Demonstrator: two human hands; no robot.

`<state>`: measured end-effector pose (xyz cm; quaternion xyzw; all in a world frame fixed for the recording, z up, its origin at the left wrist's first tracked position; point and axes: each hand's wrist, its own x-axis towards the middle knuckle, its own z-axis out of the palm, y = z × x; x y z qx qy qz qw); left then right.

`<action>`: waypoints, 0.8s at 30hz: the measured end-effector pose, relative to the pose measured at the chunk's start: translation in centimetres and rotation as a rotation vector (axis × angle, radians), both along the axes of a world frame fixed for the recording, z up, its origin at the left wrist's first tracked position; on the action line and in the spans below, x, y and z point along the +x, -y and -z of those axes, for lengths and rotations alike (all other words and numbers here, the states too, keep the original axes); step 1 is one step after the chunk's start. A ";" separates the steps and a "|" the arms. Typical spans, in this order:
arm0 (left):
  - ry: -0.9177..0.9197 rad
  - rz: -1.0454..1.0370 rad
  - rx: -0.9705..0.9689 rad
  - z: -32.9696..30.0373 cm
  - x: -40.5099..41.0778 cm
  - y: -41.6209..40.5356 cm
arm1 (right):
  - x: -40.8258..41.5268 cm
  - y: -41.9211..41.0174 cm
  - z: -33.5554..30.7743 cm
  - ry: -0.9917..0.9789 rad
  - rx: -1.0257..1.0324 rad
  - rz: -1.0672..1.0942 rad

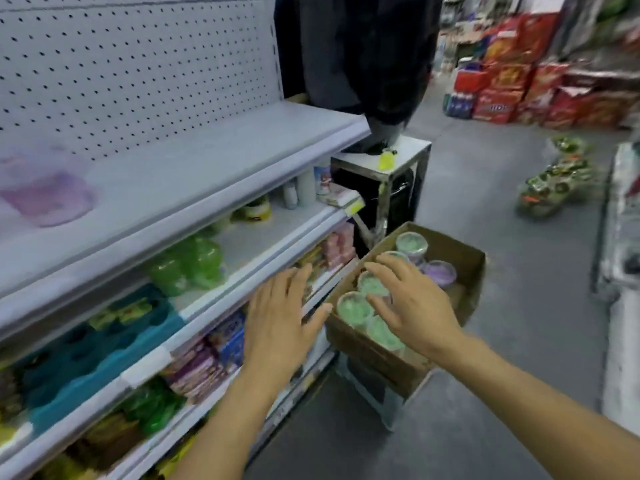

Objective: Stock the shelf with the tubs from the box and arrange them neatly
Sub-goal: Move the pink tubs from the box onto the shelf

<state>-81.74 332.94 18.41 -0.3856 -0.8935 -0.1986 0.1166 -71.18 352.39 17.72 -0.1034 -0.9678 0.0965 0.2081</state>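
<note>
A brown cardboard box (467, 271) stands on a small stand beside the shelving and holds several round tubs. Most are green, such as one tub (353, 308) near the box's left wall, and one purple tub (440, 273) lies toward the right. My right hand (412, 299) hovers over the green tubs with fingers spread and holds nothing. My left hand (280, 313) is spread open in front of the shelf edges, just left of the box. The top shelf (207, 174) is a pale board with a blurred purple tub (48, 195) at its far left.
Lower shelves hold green bottles (187, 265), a teal tray (104, 344) and packets. A person in dark clothes (367, 57) stands by a metal stand (381, 168) at the shelf's end. Red cartons (519, 74) are stacked across the grey aisle floor.
</note>
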 end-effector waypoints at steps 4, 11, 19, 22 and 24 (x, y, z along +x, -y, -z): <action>0.191 0.109 -0.033 3.8 1.2 -7.7 | 3.3 -7.7 4.3 0.097 -0.145 0.151; 0.483 0.235 -0.098 8.8 -3.0 -19.1 | 2.7 -18.4 10.2 0.202 -0.468 0.406; 0.654 0.362 -0.302 16.6 -12.3 -36.1 | -4.3 -30.5 18.0 0.265 -0.703 0.659; 0.710 0.414 -0.395 20.5 -14.7 -42.6 | -7.1 -34.5 21.7 0.259 -0.796 0.748; 0.722 0.467 -0.451 23.4 -15.5 -46.5 | -8.6 -36.9 24.4 0.269 -0.854 0.813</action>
